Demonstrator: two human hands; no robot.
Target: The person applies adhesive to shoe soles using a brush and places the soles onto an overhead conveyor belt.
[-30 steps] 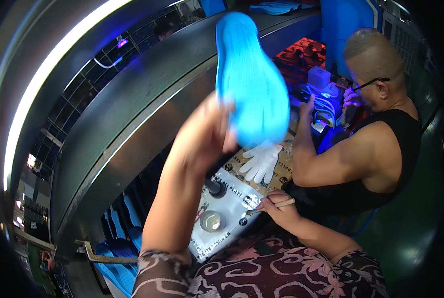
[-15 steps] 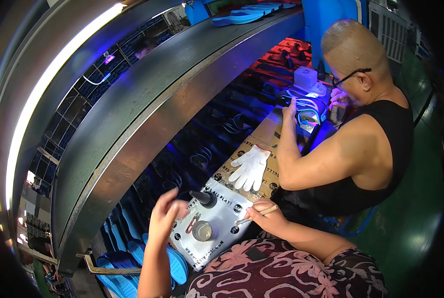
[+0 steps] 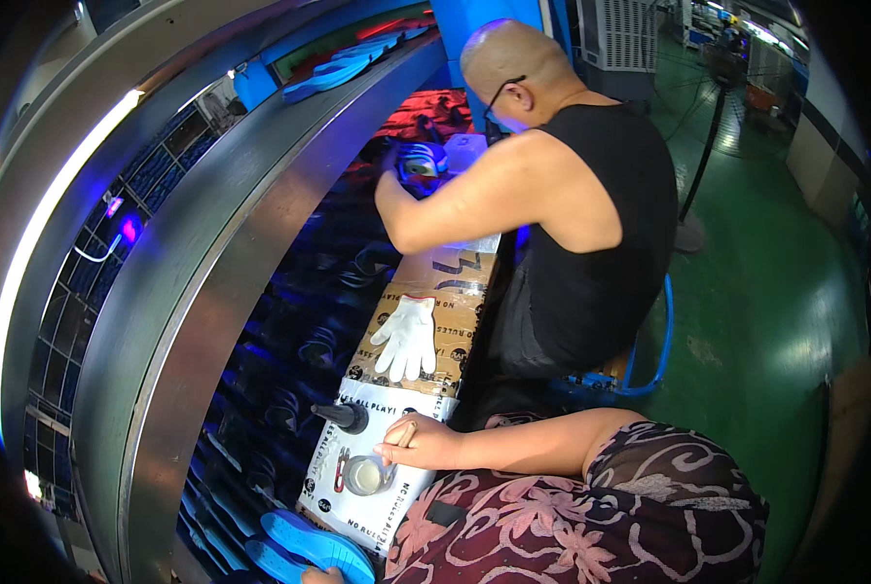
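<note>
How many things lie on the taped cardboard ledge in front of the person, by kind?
White work glove: 1
Black marker: 1
Small clear cup: 1
Red clip-like piece: 1
Stick in the right hand: 1
Total: 5

Co-worker's arm (image 3: 474, 200) across the bench (image 3: 455, 292)

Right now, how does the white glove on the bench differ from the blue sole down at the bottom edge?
The white glove is soft fabric with fingers spread, lying untouched on the cardboard-covered bench. The blue sole is a smooth, rounded slab, larger in the picture, and the left hand touches it at the lower edge. Both lie flat.
</note>
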